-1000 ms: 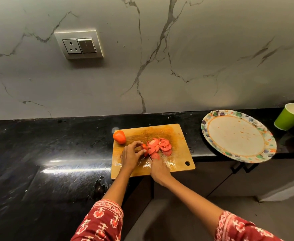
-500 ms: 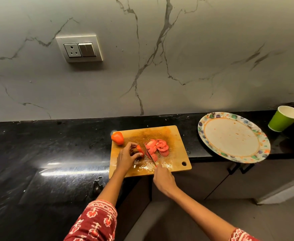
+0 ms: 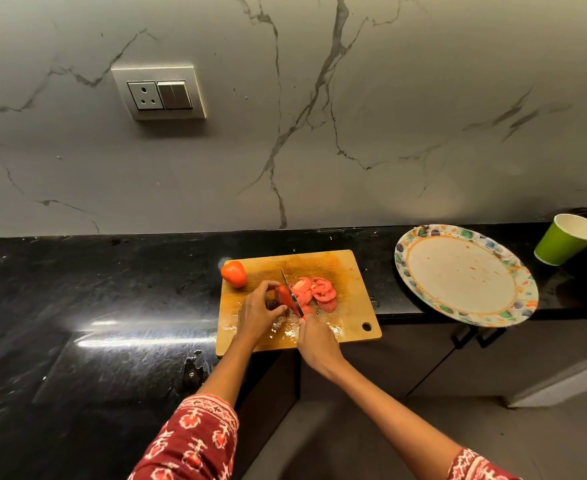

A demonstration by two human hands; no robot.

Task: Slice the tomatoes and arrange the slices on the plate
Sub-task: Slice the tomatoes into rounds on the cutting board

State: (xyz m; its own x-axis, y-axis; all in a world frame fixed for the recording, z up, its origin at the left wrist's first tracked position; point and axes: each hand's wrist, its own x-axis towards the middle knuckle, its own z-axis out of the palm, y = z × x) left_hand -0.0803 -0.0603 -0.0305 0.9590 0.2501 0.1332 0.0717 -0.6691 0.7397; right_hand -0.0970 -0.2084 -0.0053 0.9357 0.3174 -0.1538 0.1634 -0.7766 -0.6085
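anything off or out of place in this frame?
Two things. The plate overhangs the counter's front edge, so a knock could tip it. The whole tomato sits half off the cutting board's far left corner. The board is wet with juice near the hands, as expected.

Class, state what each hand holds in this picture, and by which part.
The left hand grips the tomato piece by its uncut end. The right hand holds the knife by its handle, hidden inside the fist.
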